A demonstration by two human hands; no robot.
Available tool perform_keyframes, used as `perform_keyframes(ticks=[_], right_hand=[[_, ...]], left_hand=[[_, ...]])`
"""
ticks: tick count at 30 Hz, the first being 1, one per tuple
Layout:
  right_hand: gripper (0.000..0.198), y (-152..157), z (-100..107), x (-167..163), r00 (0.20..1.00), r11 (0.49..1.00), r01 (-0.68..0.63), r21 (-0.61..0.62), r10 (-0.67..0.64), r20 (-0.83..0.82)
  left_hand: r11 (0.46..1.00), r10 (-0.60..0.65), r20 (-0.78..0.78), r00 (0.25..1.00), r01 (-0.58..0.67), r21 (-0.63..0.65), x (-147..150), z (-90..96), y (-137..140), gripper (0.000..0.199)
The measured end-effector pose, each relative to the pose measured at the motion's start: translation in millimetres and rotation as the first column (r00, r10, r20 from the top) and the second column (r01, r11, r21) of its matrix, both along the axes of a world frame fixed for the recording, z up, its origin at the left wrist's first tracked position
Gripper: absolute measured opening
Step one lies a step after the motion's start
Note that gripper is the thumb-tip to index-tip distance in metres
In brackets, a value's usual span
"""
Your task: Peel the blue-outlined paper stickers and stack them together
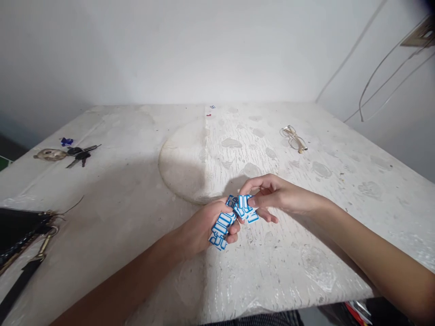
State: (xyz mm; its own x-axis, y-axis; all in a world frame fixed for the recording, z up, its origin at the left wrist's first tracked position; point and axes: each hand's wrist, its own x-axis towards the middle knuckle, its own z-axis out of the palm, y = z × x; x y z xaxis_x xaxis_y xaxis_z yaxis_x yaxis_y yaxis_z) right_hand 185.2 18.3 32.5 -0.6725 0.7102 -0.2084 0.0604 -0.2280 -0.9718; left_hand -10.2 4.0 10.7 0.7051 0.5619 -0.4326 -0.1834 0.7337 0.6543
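Head view: handling the blue-edged pieces [222, 222]

1. Left hand [204, 224]. My fingers are closed around an overlapping bundle of these small white pieces, thumb laid across the top. The bundle is held above the table [278, 271].

2. Right hand [277, 194]. My thumb and forefinger are narrowed on a few more of the pieces, just beside the bundle; the remaining fingers hang loose. I cannot tell how many are in this pinch, or whether they are clear of the bundle.

3. Step in hand. I judge it to be working the pieces apart between my two hands.

4. Next move. In my judgement it calls for a firm left grip and a light right pinch, to avoid fanning or dropping the pieces.

5. Surroundings. Keys [81, 154] lie well apart, to the left. Slightly farther, on the right, lie glasses [294, 138]. Near the far table edge lie a red scrap [208, 115] and, just beyond it, a small blue-marked piece [212, 107]. The wall [204, 50] stands behind.
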Motion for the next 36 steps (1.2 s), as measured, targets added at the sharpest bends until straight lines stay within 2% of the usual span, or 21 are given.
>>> perform_keyframes(ticks=[2,4,9,15,21,27,36], right_hand=[[0.020,-1,0,-2,0.998,0.998,0.053,0.023,-0.052,-0.017],[0.026,-3,0,-4,0.997,0.995,0.082,0.051,-0.081,-0.018],[0.026,-9,0,-10,0.998,0.991,0.060,0.116,-0.062,0.013],[0.020,-11,-5,-13,0.995,0.989,0.093,0.112,-0.088,-0.051],[0.019,-15,-2,-15,0.993,0.981,0.112,0.158,-0.107,-0.044],[0.022,-13,1,-14,0.992,0.967,0.126,0.220,-0.128,-0.005],[0.024,-13,13,-7,0.983,0.964,-0.057,0.258,0.009,0.183]], left_hand=[[0.999,0.013,0.001,1.000,-0.013,-0.043,1,-4.4,1,0.014],[0.997,-0.002,0.009,1.000,0.003,-0.083,1,-8.6,3,0.022],[0.995,-0.016,0.052,0.999,0.021,-0.095,0,-13.7,5,0.040],[0.994,-0.050,0.097,0.994,0.059,-0.096,-2,-6.8,3,0.033],[0.992,-0.067,0.118,0.991,0.079,-0.094,-3,-4.4,2,0.040],[0.999,-0.020,0.100,0.995,0.023,-0.026,-4,-3.4,0,0.025],[0.995,-0.005,-0.025,1.000,0.007,0.103,-2,5.2,-2,0.017]])
